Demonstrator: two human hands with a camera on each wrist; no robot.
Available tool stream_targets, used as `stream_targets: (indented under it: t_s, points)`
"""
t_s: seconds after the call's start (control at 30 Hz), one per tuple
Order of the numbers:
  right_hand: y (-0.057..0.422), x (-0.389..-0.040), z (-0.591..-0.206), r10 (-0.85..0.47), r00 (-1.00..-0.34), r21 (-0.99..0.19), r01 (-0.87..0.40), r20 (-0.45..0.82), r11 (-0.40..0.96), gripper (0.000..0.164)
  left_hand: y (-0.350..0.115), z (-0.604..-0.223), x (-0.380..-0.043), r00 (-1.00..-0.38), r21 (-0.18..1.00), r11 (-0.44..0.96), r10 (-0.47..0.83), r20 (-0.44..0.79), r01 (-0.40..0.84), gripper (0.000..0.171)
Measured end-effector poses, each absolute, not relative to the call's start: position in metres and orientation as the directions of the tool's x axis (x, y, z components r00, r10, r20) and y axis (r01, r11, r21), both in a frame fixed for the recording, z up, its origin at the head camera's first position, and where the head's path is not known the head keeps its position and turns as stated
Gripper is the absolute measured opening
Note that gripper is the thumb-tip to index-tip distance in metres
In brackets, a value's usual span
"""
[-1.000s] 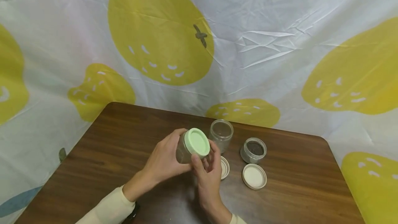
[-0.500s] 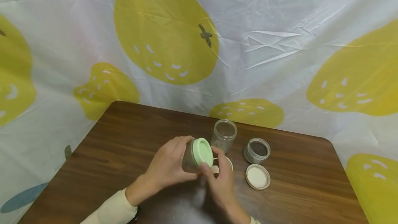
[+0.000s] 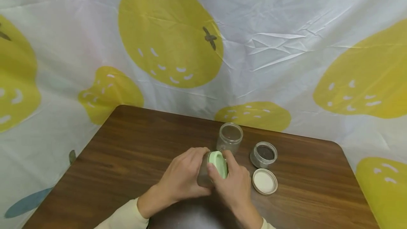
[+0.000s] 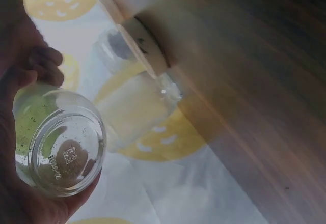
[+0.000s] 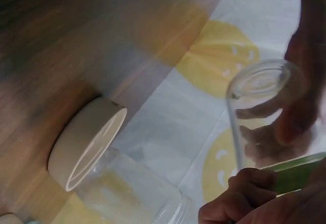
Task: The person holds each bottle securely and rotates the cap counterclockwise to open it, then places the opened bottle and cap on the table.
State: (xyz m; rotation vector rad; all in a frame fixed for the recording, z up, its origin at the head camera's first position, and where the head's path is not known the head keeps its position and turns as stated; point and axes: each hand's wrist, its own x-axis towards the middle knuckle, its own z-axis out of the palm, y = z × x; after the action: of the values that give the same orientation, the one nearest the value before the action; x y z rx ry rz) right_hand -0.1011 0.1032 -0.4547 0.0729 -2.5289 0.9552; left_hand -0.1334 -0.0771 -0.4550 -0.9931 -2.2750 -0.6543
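Note:
My left hand (image 3: 184, 176) wraps round the side of a clear jar (image 3: 204, 176), which is tilted with its lid end to the right. A pale green lid (image 3: 221, 165) sits on the jar's mouth, and my right hand (image 3: 234, 186) grips it by the rim between thumb and fingers. In the left wrist view the jar's round base (image 4: 71, 155) faces the camera, with small dark specks on the wall nearer the lid. The right wrist view shows my left fingers through the jar's clear wall (image 5: 235, 117).
Behind the hands stands a lidless clear jar (image 3: 230, 140). A small jar with dark grainy contents (image 3: 264, 154) is to its right, with a cream lid (image 3: 265, 181) lying in front. Another cream lid (image 5: 84, 142), by the tall jar, is hidden from the head view. A lemon-print cloth (image 3: 270, 73) hangs behind.
Both hands have moved right and nearer with the jar, and its lid has turned further to the right. My right fingers have come farther over the lid. The second cream lid is now covered.

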Motion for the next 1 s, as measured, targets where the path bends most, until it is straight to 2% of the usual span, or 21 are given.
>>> stream_targets:
  t_s: [0.17, 0.4, 0.73, 1.0]
  points:
    - [0.107, -0.101, -0.456, 0.106, -0.861, -0.629, -0.274, 0.498, 0.727, 0.042, -0.074, -0.451, -0.129, -0.584, 0.205, 0.63, 0.482, 0.654, 0.749, 0.09]
    - [0.107, -0.099, -0.458, 0.112, -0.847, -0.628, -0.29, 0.519, 0.722, 0.039, -0.074, -0.449, -0.126, -0.61, 0.219, 0.643, 0.48, 0.63, 0.734, 0.088]
    - [0.111, -0.096, -0.465, 0.12, -0.837, -0.663, -0.325, 0.533, 0.675, 0.04, -0.073, -0.446, -0.121, -0.613, 0.22, 0.638, 0.496, 0.615, 0.738, 0.089]
    - [0.117, -0.097, -0.469, 0.024, -0.752, -0.576, -0.483, 0.658, 0.66, 0.046, -0.075, -0.445, -0.117, -0.641, 0.304, 0.589, 0.526, 0.559, 0.749, 0.093]
